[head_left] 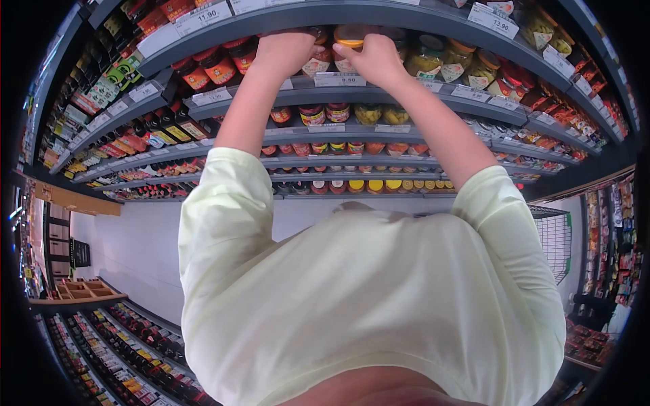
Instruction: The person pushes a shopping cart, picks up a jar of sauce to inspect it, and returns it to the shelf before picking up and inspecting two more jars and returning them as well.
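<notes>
My right hand reaches onto an upper shelf, with its thumb against a glass jar with an orange-yellow lid. The other fingers of that hand go behind the jar and are mostly hidden. To its left, my left hand is curled at the same shelf, its back toward me and its thumb pointing right. That thumb is close to a glass jar with a dark lid and a pale label. What its fingers hold, if anything, is hidden. Both forearms are raised and stretched forward.
Red-labelled jars stand left of my hands, and jars of green pickles to the right. A shelf edge with price tags runs just above. Lower shelves hold more jars. A wire shopping cart stands behind at the right.
</notes>
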Demonstrator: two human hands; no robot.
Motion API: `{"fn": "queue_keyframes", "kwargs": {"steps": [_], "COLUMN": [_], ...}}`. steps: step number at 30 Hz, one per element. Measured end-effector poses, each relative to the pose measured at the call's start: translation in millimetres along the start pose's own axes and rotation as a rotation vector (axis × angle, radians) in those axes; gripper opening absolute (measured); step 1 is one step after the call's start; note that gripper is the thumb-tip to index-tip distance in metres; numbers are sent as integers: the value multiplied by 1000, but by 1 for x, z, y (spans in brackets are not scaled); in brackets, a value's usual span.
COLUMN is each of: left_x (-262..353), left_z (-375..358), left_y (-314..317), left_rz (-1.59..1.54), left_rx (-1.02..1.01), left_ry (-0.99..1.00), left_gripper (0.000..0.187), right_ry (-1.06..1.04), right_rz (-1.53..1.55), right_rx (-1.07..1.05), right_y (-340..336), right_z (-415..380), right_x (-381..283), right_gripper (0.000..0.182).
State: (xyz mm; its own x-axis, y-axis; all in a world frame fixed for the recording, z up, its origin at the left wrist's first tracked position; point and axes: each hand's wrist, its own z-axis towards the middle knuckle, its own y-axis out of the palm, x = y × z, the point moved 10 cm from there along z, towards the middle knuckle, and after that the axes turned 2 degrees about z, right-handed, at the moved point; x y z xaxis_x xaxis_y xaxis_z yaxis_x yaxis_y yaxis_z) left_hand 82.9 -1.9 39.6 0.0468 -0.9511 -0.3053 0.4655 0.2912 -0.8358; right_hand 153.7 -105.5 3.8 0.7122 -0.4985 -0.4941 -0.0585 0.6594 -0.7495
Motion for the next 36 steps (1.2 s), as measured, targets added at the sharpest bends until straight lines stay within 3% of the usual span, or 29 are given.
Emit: {"fn": "queue_keyframes", "kwargs": {"steps": [2,6,9,12,14,17,20,23,30,33,36], "left_x": [5,6,0,-2,3,2,-3,-6,-6,-8,-6], "left_z": [-1,-4,-4,-8,-12,-14,-9,-7,-7,-7,-8], "left_y": [-6,-4,6,11,0,-4,2,7,3,11,5], "left_rz": [144,123,74,66,122,108,52,10,-49,13,-38], "left_rx": [52,72,-77,0,172,205,52,-9,14,-80,10], "left_ry": [54,31,-42,-20,28,21,-42,-58,-34,-67,-43], "left_gripper": [43,43,42,40,38,36,35,33,33,32,31], "right_ry": [-33,-47,-50,-81,-103,-104,-179,-223,-251,-292,-324], "right_rz": [-19,-11,-75,-157,-192,-168,-224,-208,-221,-240,-212], "right_rx": [51,135,156,208,258,208,193,217,272,296,360], "right_y": [-1,-3,-5,-13,-20,-20,-20,-14,-8,-4,-8], "right_z": [-3,-11,-14,-21,-25,-28,-29,-28,-19,-19,-24], "right_x": [-2,-6,-8,-19,-24,-19,-22,-17,-9,-10,-14], "right_gripper": [58,53,53,50,46,41,31,33,28,28,26]}}
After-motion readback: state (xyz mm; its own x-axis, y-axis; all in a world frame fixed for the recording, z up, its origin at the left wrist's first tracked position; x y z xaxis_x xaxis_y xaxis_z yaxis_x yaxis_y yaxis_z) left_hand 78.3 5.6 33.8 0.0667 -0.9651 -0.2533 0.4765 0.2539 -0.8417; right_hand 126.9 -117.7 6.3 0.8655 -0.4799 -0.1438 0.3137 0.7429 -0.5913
